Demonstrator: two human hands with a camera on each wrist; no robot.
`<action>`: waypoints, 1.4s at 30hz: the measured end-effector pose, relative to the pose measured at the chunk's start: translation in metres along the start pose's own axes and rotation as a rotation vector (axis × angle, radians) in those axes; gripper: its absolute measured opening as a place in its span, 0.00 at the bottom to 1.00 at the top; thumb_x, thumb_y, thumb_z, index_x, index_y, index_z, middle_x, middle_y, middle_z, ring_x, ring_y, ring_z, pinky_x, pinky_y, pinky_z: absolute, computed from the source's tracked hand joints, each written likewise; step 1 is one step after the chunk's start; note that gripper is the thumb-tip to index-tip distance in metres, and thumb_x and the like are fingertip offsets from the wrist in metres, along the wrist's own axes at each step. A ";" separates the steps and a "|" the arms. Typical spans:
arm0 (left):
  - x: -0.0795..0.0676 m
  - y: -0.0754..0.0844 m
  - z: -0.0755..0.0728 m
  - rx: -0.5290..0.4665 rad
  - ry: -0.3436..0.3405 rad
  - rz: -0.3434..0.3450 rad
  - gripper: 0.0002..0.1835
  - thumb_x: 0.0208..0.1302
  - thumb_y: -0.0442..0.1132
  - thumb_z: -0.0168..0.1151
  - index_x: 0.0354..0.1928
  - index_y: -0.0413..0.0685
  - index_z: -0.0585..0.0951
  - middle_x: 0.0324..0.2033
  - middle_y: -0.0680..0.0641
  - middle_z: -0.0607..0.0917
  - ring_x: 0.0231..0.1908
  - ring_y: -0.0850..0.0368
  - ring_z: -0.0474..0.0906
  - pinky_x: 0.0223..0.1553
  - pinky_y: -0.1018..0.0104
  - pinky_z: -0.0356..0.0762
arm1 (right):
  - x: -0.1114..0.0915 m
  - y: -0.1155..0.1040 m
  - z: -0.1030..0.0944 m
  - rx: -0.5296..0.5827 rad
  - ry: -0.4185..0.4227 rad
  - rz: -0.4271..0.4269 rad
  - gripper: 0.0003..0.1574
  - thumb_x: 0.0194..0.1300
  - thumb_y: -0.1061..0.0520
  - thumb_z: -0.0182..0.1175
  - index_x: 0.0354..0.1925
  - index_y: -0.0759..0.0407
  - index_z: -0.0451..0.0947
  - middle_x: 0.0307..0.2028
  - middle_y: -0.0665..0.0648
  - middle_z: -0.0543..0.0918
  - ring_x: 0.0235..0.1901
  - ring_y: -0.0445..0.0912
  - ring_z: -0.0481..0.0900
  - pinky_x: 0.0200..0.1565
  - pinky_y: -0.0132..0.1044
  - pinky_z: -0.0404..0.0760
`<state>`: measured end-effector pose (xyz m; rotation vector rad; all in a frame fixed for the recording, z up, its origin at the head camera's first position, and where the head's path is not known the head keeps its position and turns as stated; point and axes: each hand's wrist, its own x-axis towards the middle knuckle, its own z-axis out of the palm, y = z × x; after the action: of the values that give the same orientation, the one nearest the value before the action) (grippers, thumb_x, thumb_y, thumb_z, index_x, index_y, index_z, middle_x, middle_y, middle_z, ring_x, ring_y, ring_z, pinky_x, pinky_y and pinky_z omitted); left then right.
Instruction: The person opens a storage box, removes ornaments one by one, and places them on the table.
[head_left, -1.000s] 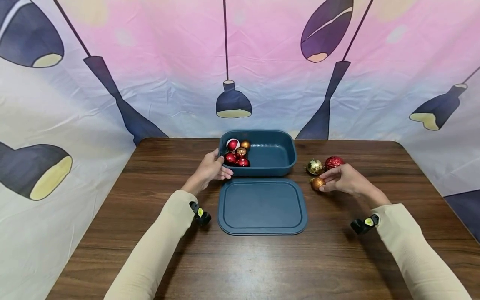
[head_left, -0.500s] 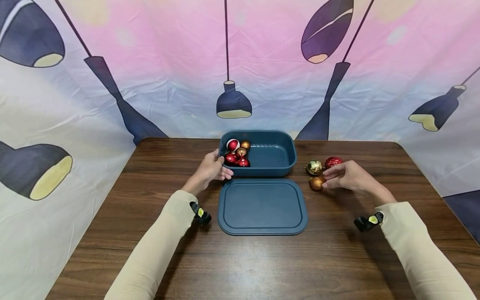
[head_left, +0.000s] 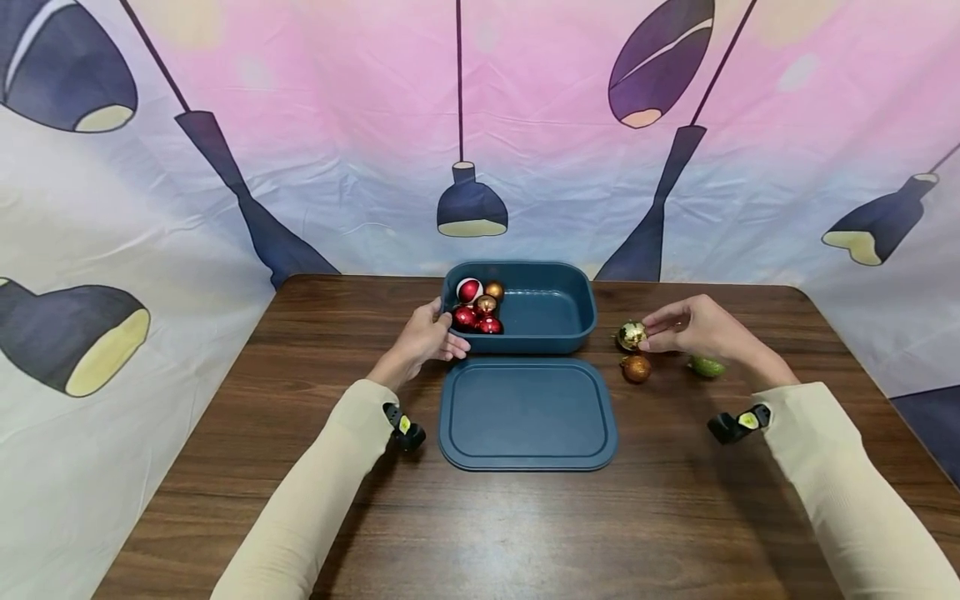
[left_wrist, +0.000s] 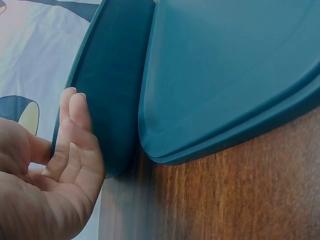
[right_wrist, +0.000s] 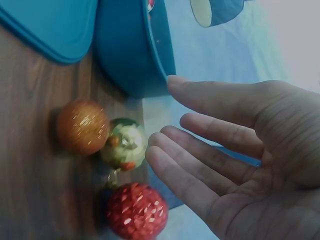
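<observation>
My left hand [head_left: 427, 337] grips the front left corner of a dark teal box [head_left: 525, 342], thumb at the rim and fingers along the outer wall [left_wrist: 115, 90]. Several red and gold Christmas baubles [head_left: 465, 317] lie at the box's left end. My right hand [head_left: 697, 329] is spread, fingertips right at a shiny gold bauble [head_left: 630, 335]. In the right wrist view, its thumb and fingers [right_wrist: 195, 170] are apart. An orange glitter bauble [head_left: 636, 368] lies in front of the gold one. A red bauble [right_wrist: 137, 212] is hidden by the hand in the head view.
The matching teal lid [head_left: 528, 414] lies flat on the wooden table [head_left: 487, 533], just in front of the box. A green bauble [head_left: 707, 367] rests under my right wrist. Behind the table hangs a cloth [head_left: 360, 192] printed with lamps.
My right hand has left the orange bauble and moved back to the gold one. The green bauble has come into view; the red one is now covered. My left hand stays put.
</observation>
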<state>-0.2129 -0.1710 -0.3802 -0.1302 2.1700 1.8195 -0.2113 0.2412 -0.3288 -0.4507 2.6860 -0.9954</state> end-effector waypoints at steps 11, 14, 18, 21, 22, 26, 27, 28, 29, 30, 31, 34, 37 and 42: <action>0.001 0.001 0.002 -0.006 0.001 -0.005 0.31 0.84 0.40 0.37 0.82 0.53 0.43 0.29 0.40 0.88 0.24 0.55 0.86 0.27 0.69 0.82 | 0.021 -0.031 0.004 0.024 -0.035 0.001 0.30 0.62 0.46 0.74 0.57 0.61 0.83 0.52 0.62 0.86 0.51 0.54 0.84 0.54 0.54 0.80; 0.001 0.001 0.003 -0.003 0.001 -0.005 0.31 0.84 0.40 0.37 0.82 0.53 0.44 0.29 0.40 0.88 0.24 0.55 0.86 0.28 0.69 0.82 | 0.028 -0.040 0.007 0.061 -0.043 -0.030 0.31 0.61 0.48 0.74 0.57 0.64 0.82 0.52 0.64 0.86 0.50 0.54 0.85 0.53 0.52 0.82; 0.001 0.000 0.004 -0.004 0.005 -0.009 0.31 0.84 0.40 0.37 0.82 0.53 0.44 0.29 0.40 0.88 0.24 0.56 0.86 0.29 0.68 0.83 | 0.036 -0.050 0.012 0.105 -0.048 -0.069 0.28 0.61 0.53 0.74 0.56 0.66 0.83 0.50 0.64 0.87 0.49 0.53 0.86 0.50 0.48 0.84; 0.001 0.000 0.003 -0.004 0.008 -0.010 0.31 0.84 0.40 0.37 0.82 0.53 0.44 0.28 0.40 0.88 0.24 0.55 0.86 0.29 0.68 0.83 | 0.042 -0.056 0.017 0.119 -0.053 -0.094 0.27 0.62 0.55 0.74 0.56 0.66 0.82 0.51 0.65 0.86 0.49 0.54 0.86 0.50 0.47 0.84; 0.000 0.000 0.003 -0.003 0.010 -0.011 0.31 0.84 0.40 0.37 0.82 0.53 0.44 0.28 0.40 0.88 0.24 0.55 0.86 0.29 0.68 0.83 | 0.044 -0.059 0.019 0.120 -0.052 -0.096 0.27 0.62 0.55 0.74 0.56 0.66 0.82 0.51 0.66 0.86 0.50 0.54 0.85 0.50 0.47 0.84; 0.000 0.000 0.003 -0.003 0.012 -0.013 0.31 0.84 0.40 0.37 0.82 0.52 0.42 0.28 0.41 0.88 0.24 0.56 0.86 0.29 0.68 0.83 | 0.053 -0.067 0.027 0.110 -0.045 -0.082 0.27 0.62 0.55 0.74 0.56 0.66 0.82 0.51 0.66 0.86 0.50 0.54 0.85 0.49 0.47 0.84; 0.000 0.000 0.003 -0.004 0.012 -0.014 0.32 0.84 0.40 0.37 0.82 0.52 0.42 0.28 0.41 0.88 0.24 0.56 0.86 0.29 0.68 0.83 | 0.055 -0.069 0.029 0.103 -0.041 -0.074 0.27 0.62 0.54 0.74 0.56 0.65 0.83 0.50 0.65 0.86 0.50 0.54 0.84 0.49 0.47 0.84; 0.000 0.000 0.003 -0.004 0.011 -0.014 0.32 0.84 0.40 0.37 0.82 0.52 0.42 0.28 0.41 0.88 0.24 0.56 0.86 0.29 0.68 0.83 | 0.058 -0.071 0.031 0.090 -0.035 -0.072 0.27 0.62 0.54 0.74 0.56 0.65 0.83 0.49 0.65 0.86 0.50 0.54 0.84 0.49 0.47 0.84; 0.000 0.000 0.002 -0.005 0.011 -0.014 0.32 0.84 0.40 0.37 0.82 0.52 0.42 0.28 0.41 0.88 0.24 0.56 0.86 0.28 0.68 0.83 | 0.060 -0.072 0.033 0.086 -0.032 -0.071 0.26 0.61 0.55 0.74 0.55 0.65 0.83 0.49 0.64 0.87 0.50 0.54 0.84 0.49 0.48 0.84; 0.000 0.000 0.002 -0.005 0.010 -0.013 0.32 0.84 0.40 0.37 0.82 0.52 0.42 0.28 0.41 0.88 0.24 0.56 0.86 0.28 0.68 0.83 | 0.062 -0.073 0.036 0.080 -0.030 -0.073 0.26 0.61 0.55 0.75 0.55 0.65 0.84 0.48 0.64 0.87 0.50 0.54 0.84 0.49 0.48 0.84; 0.000 0.000 0.002 -0.006 0.010 -0.013 0.32 0.84 0.40 0.37 0.82 0.52 0.42 0.28 0.41 0.88 0.24 0.56 0.86 0.28 0.68 0.83 | 0.065 -0.075 0.038 0.078 -0.030 -0.078 0.26 0.61 0.55 0.75 0.54 0.65 0.84 0.48 0.64 0.87 0.49 0.55 0.84 0.49 0.48 0.84; 0.000 0.000 0.002 -0.007 0.008 -0.011 0.32 0.84 0.40 0.37 0.82 0.52 0.42 0.28 0.41 0.88 0.24 0.56 0.86 0.28 0.68 0.83 | 0.072 -0.078 0.045 0.087 -0.031 -0.092 0.24 0.60 0.56 0.75 0.52 0.66 0.85 0.48 0.65 0.87 0.48 0.55 0.84 0.50 0.49 0.84; 0.000 0.000 0.002 -0.005 0.009 -0.010 0.31 0.84 0.40 0.37 0.82 0.52 0.42 0.29 0.40 0.88 0.24 0.56 0.86 0.28 0.68 0.83 | 0.077 -0.082 0.053 0.099 -0.035 -0.102 0.23 0.59 0.56 0.76 0.50 0.65 0.86 0.46 0.64 0.87 0.47 0.54 0.85 0.51 0.50 0.83; -0.001 0.000 0.002 -0.006 0.009 -0.012 0.32 0.84 0.40 0.37 0.82 0.52 0.41 0.29 0.40 0.88 0.24 0.56 0.86 0.28 0.68 0.82 | 0.086 -0.088 0.065 0.094 -0.047 -0.121 0.22 0.59 0.56 0.76 0.49 0.65 0.86 0.44 0.62 0.88 0.46 0.53 0.84 0.49 0.50 0.83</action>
<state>-0.2120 -0.1689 -0.3800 -0.1525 2.1651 1.8221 -0.2513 0.1077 -0.3282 -0.6163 2.5832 -1.1236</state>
